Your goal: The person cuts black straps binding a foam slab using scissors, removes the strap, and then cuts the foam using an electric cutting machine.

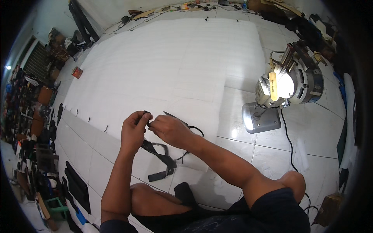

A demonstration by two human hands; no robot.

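In front of me, my left hand [133, 130] and my right hand [169, 131] meet with fingertips pinched together. Between them shows a small bit of dark cloth strip [149, 122], mostly covered by the fingers. Below the hands a longer black fabric strip [165, 160] with frayed edges lies in a bent shape on the tiles; whether it joins the held bit I cannot tell. Partly under my right hand is a pair of scissors [197, 129], its pointed blade and black handle loop showing. A large white sheet [155, 66] is spread over the floor beyond.
A cloth cutting machine [289, 83] with a lit lamp stands to the right on its flat base [261, 121], trailing a black cord [288, 136]. Small dark ties [106, 128] dot the sheet's edge. A red tin [77, 72] sits at its left corner. Folded black cloth [76, 185] lies left.
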